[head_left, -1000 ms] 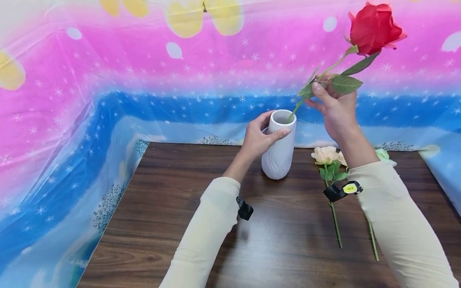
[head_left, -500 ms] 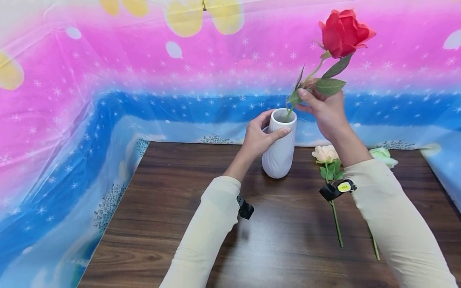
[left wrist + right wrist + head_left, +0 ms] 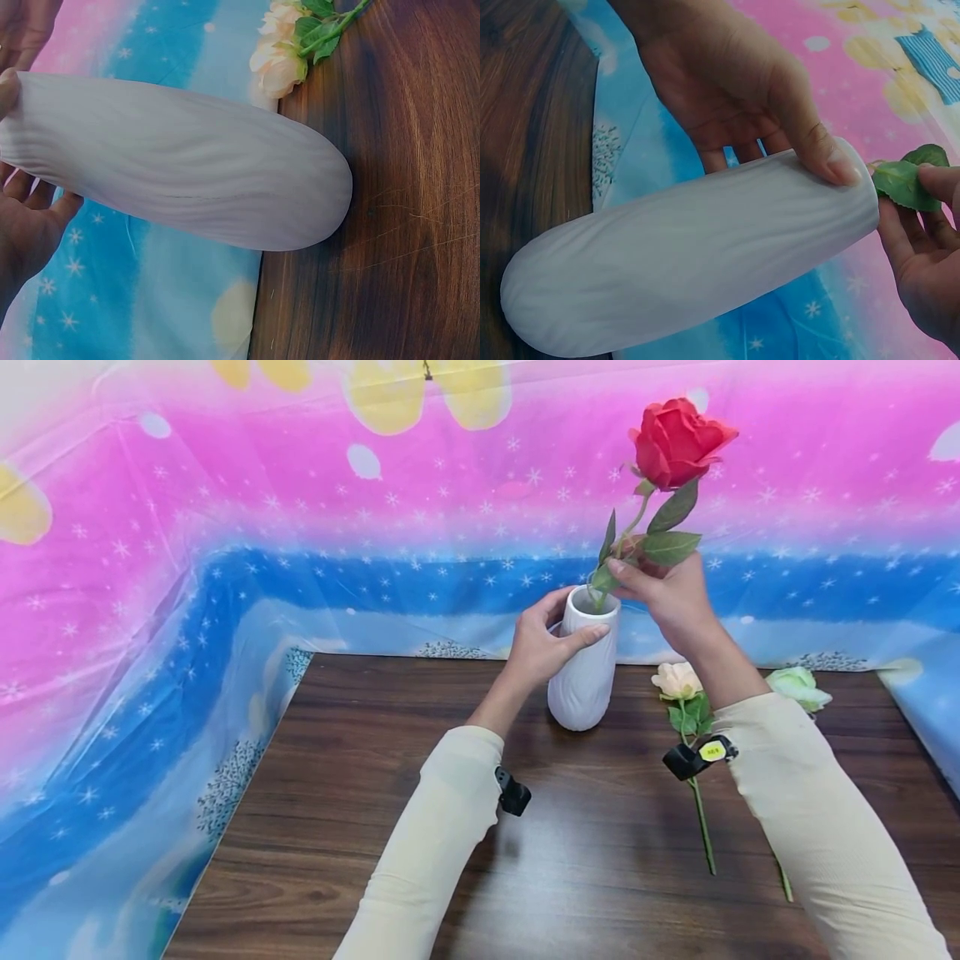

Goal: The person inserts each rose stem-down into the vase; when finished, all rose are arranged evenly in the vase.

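**Red rose [image 3: 681, 443] leans at the mouth of a white vase [image 3: 581, 685]**

A person's left hand [image 3: 546, 639] grips the vase just below its rim, thumb across the front; the right hand [image 3: 675, 597] pinches the rose by stem and leaves, its lower stem inside the mouth. A low leaf [image 3: 604, 579] could snag or fold on the rim if pressed down. The large bloom, tilted right, could swing the stem over should the pinch loosen. A sideways push might tip the vase if the left grip slackens; whether its base touches the dark table [image 3: 360, 802] is unclear. The right sleeve [image 3: 810, 793] could drag the pale green flower [image 3: 801, 687] beside it.
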The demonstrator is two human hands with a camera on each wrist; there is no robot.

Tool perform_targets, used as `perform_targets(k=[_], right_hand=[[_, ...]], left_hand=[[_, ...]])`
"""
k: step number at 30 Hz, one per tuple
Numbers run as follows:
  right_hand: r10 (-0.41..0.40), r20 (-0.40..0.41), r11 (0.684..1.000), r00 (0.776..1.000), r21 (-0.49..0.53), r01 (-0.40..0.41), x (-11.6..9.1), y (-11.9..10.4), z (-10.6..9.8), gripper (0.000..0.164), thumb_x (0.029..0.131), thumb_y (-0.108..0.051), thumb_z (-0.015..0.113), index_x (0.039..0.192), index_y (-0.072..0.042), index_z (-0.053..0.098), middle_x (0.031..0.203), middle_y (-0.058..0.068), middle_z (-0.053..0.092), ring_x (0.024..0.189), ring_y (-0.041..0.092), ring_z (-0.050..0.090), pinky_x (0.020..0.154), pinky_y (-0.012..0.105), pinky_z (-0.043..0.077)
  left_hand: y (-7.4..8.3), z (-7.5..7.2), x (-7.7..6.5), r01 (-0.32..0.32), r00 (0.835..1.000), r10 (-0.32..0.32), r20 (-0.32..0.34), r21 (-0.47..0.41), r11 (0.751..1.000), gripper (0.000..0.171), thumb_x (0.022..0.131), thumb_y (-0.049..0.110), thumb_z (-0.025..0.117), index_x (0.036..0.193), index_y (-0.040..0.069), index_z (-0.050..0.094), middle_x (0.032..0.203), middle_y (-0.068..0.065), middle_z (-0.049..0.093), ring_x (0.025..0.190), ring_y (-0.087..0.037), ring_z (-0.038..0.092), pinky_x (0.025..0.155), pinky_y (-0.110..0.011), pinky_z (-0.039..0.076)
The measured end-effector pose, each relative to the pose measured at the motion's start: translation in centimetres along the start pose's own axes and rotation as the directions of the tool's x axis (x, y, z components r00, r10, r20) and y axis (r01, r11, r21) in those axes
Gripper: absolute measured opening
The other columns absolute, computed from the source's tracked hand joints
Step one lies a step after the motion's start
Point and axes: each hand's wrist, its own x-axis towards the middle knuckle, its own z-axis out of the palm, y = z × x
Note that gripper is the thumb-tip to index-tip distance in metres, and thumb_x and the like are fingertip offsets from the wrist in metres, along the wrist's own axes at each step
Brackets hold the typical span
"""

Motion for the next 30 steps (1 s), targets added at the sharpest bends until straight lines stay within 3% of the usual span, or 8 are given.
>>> perform_targets(k=[11,20,30], right_hand=[[0.015,-0.014,1.0,1.0,-0.025,-0.015,-0.06,0.15,-0.21,0.021,0.093,0.0,0.069,0.103,-0.018,0.072,0.098,-0.005,0.072,0.092,0.008,0.073,0.079,0.019,0.062],[-0.017,-0.027,0.998,0.999,-0.059,0.015,0.0,0.31,-0.13,0.019,0.089,0.002,0.071,0.094,-0.016,0.074,0.092,-0.007,0.072,0.088,0.005,0.072,0.076,0.018,0.061],[-0.055,-0.035,0.997,0.998,-0.059,0.053,-0.06,0.38,0.25,0.024,0.088,0.003,0.071,0.105,-0.012,0.072,0.089,-0.007,0.074,0.087,0.008,0.072,0.076,0.018,0.06]], left_hand=[[0.08,-0.03,0.05,0.024,1.0,-0.024,0.002,0.001,1.0,0.069,0.089,0.028,0.08,0.15,0.013,0.05,0.147,-0.008,0.059,0.136,-0.024,0.059,0.109,-0.037,0.054],[-0.02,-0.01,0.06,0.032,0.999,-0.032,0.005,0.007,0.999,0.073,0.089,0.03,0.079,0.152,0.012,0.046,0.149,-0.008,0.058,0.138,-0.024,0.057,0.111,-0.038,0.052],[0.02,-0.04,0.03,0.029,1.0,-0.029,0.01,0.003,1.0,0.073,0.09,0.028,0.079,0.153,0.012,0.046,0.149,-0.009,0.057,0.138,-0.024,0.057,0.11,-0.038,0.053]])
